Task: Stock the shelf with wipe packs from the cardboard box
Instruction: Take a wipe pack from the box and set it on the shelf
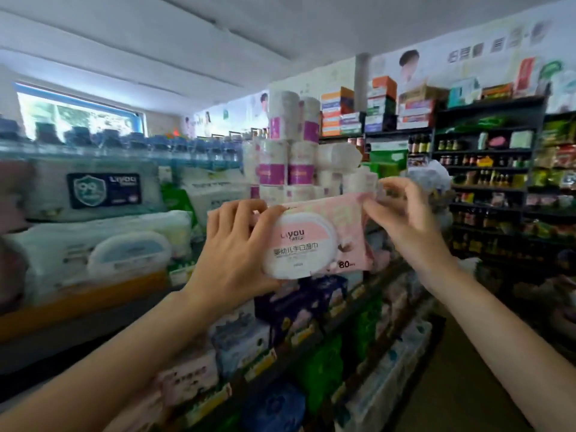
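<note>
So, both hands on the pink wipe pack [321,238]: left hand [237,244] grips its lid end w/ curled fingers, right hand [402,219] pinches the top right corner. Pack is held in mid-air, tilted, in front of the shelf [93,304]. White lidded wipe packs [103,247] sit stacked at left, toilet roll packs [290,157] just behind, aisle open at right. Forearms reach up and fwd.

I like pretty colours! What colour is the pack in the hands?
Pink, with a white round lid; the wipe pack shows in the head view.
</note>
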A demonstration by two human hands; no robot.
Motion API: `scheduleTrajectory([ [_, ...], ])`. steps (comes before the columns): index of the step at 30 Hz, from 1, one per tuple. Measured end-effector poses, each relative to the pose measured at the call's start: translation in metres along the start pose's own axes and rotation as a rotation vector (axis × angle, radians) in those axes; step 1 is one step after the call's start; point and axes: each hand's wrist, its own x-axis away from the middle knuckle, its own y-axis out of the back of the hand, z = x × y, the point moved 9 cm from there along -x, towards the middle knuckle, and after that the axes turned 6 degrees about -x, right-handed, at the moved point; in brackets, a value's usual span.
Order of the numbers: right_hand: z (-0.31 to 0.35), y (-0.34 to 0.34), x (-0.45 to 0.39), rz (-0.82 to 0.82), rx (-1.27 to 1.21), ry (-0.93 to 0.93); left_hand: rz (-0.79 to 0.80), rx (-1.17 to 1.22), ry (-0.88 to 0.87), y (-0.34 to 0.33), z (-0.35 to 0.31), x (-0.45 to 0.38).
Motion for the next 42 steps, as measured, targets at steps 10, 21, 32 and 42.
scheduleTrajectory([
  [10,0.004,-0.150,0.004,0.205,-0.489,-0.170,-0.133,-0.219,0.193,0.049,0.098,-0.016],
  [21,0.117,-0.168,-0.067,-0.067,0.570,0.932,-0.131,-0.587,-0.066,0.084,0.121,-0.090],
  [32,0.146,-0.256,-0.035,0.083,0.315,1.159,0.030,-0.848,-0.030,0.122,0.167,-0.022],
  [42,0.212,-0.355,0.037,0.243,0.080,1.253,0.330,-1.002,0.250,0.205,0.234,0.062],
])
